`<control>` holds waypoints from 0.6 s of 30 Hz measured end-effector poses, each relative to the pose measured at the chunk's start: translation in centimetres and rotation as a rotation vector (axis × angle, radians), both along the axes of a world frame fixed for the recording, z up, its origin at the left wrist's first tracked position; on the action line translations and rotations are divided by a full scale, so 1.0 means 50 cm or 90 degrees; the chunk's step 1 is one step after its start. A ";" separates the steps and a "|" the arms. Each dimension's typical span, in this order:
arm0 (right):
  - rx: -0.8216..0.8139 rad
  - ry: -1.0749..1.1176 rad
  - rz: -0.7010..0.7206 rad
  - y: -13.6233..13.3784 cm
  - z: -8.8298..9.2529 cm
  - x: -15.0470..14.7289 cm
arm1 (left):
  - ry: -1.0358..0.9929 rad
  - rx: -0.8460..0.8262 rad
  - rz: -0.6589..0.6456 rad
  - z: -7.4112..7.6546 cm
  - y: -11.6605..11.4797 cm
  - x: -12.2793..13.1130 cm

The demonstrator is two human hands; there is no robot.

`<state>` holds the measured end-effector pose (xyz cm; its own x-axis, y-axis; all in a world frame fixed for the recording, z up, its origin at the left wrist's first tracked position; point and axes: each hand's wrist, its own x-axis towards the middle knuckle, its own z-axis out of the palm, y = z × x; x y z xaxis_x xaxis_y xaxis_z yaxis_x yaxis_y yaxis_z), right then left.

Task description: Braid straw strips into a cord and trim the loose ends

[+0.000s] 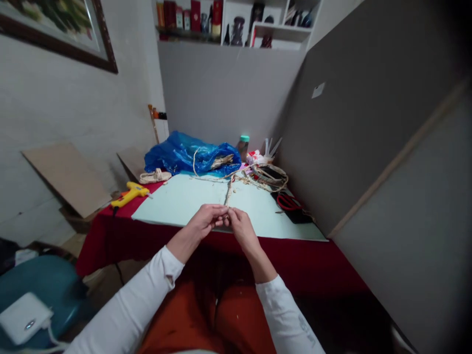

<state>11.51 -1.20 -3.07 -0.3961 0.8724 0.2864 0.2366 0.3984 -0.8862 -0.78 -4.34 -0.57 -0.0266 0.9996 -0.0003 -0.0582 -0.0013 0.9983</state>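
My left hand and my right hand meet at the front edge of a pale green board. Fingertips of both are pinched together on the near end of a straw cord, which runs away from me over the board. The exact grip is partly hidden by the fingers. Beyond the cord, dry straw sticks out of a blue plastic bag. A coil of straw rope lies at the back right, with loose bits scattered near it.
A yellow glue gun lies at the left on the red tablecloth. Red-handled scissors rest at the right on something black. A woven straw slipper and a green-lidded jar stand farther back. A grey partition borders the right.
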 end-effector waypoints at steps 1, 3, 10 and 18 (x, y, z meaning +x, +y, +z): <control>-0.006 -0.003 0.006 0.001 -0.001 0.002 | -0.042 -0.018 -0.014 0.000 0.003 -0.001; -0.021 -0.008 0.019 0.002 -0.002 0.006 | -0.107 -0.050 -0.031 0.002 0.008 -0.005; -0.050 0.011 0.090 -0.006 0.010 0.018 | -0.216 -0.070 0.005 0.003 0.014 0.002; -0.010 -0.138 0.186 0.049 0.067 0.074 | -0.230 -0.060 0.070 -0.004 -0.003 -0.010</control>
